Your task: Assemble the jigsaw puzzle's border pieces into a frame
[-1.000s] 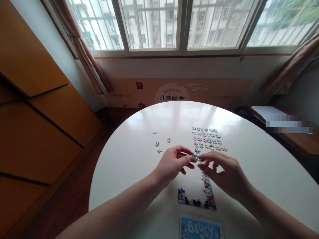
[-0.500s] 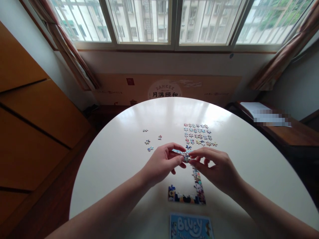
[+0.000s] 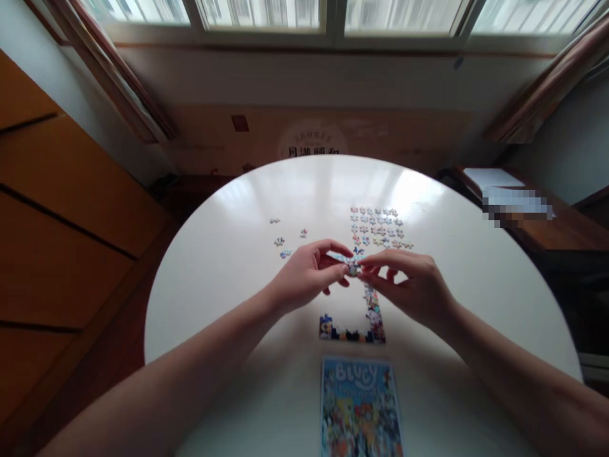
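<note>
A small joined section of jigsaw pieces [image 3: 353, 269] is held just above the table between both hands. My left hand [image 3: 316, 270] pinches its left side, thumb toward me. From the right, the fingertips of my right hand [image 3: 404, 273] close on its other edge. Below the hands lies a partly joined puzzle border [image 3: 375, 314], running down the right side and along the bottom to a corner at the left. Beyond the hands, loose jigsaw pieces [image 3: 378, 230] are laid out in rows. My fingers hide part of the held section.
Several stray puzzle pieces [image 3: 279, 242] lie left of the rows. A blue Bluey picture sheet [image 3: 360, 406] lies near me on the round white table [image 3: 214, 254]. Against the right wall, a wooden desk [image 3: 561, 225] holds papers. Wooden cabinets [image 3: 71, 209] stand at left.
My view has tilted downward, so more of the Bluey sheet shows. Both hands keep their pinch on the joined pieces, which appear slightly turned.
</note>
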`<state>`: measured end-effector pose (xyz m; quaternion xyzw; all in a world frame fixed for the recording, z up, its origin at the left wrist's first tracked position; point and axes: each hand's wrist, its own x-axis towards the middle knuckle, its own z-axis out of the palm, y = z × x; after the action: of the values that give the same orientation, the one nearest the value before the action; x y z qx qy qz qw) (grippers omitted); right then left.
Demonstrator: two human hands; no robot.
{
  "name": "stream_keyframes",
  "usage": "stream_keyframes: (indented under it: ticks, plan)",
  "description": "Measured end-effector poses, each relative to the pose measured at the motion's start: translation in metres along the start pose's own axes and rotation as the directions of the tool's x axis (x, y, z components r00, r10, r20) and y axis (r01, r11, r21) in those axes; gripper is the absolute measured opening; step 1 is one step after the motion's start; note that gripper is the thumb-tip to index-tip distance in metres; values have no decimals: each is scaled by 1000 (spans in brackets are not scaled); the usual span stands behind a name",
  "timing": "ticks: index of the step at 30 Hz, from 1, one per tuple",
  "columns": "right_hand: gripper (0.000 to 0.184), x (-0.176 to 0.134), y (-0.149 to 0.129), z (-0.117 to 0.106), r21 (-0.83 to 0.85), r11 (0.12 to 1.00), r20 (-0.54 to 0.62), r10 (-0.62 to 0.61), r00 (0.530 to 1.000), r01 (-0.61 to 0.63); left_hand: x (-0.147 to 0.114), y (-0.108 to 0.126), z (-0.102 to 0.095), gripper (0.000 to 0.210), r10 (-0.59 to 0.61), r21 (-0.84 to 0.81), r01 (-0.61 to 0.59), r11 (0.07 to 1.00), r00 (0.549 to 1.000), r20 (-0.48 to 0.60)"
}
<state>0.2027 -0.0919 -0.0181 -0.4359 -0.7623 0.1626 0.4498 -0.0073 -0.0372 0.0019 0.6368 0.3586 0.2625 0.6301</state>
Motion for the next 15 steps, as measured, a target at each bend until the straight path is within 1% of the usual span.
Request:
stream_keyframes:
  ticks: [5, 10, 15]
  plan:
    - [12, -1, 0, -5, -87, 996, 5, 31, 1000, -30, 6, -6, 1, 18, 107, 62, -107, 992, 994, -4]
    - [14, -4, 6, -4, -132, 989, 2, 61, 998, -61, 9, -11, 1, 15, 132, 103, -128, 986, 991, -28]
    - [14, -5, 8, -2, -149, 988, 2, 51, 999, -50, 11, -13, -1, 17, 152, 118, -145, 982, 987, -49]
